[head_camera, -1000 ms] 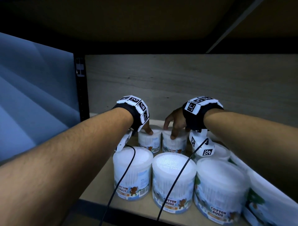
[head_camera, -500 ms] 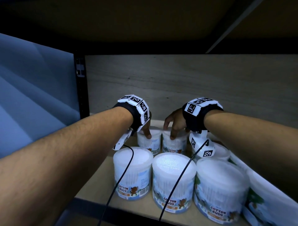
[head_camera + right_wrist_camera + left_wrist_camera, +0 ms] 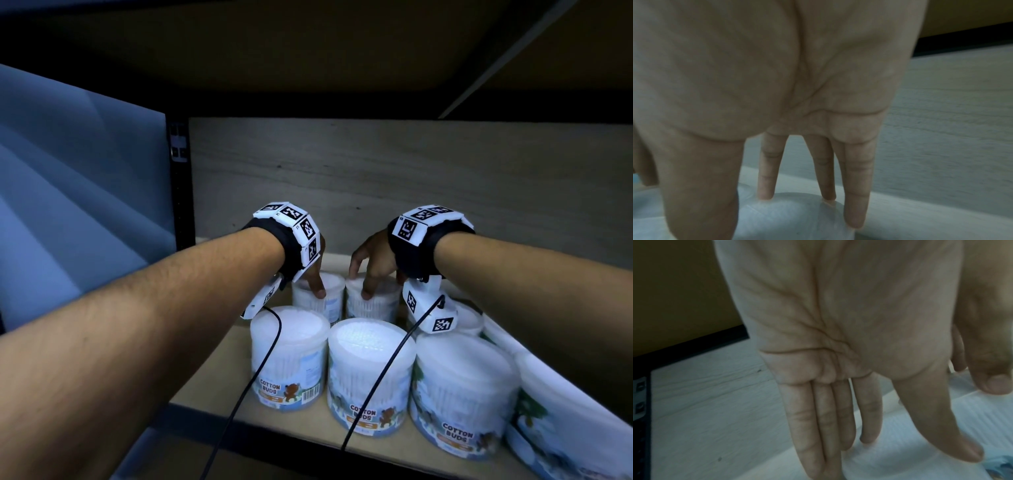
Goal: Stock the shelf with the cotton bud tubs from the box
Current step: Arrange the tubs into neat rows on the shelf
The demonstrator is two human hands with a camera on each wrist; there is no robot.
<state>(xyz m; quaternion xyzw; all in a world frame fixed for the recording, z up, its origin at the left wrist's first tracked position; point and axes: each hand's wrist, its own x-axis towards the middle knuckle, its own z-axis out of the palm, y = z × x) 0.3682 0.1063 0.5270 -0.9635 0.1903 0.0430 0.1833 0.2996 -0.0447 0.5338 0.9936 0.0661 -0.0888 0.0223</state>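
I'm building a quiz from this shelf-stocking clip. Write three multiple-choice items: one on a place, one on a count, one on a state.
1. Where are both hands?
A. on back-row tubs
B. on front-row tubs
C. in a box

2. How many front-row labels read COTTON BUDS in full?
A. one
B. three
C. six

3. How do the right hand's fingers lie?
A. fist
B. straight, spread
C. pinching a lid

Key:
1 A: left hand and right hand touch back tubs.
2 B: three front tubs show it.
3 B: fingers extend over the lid.
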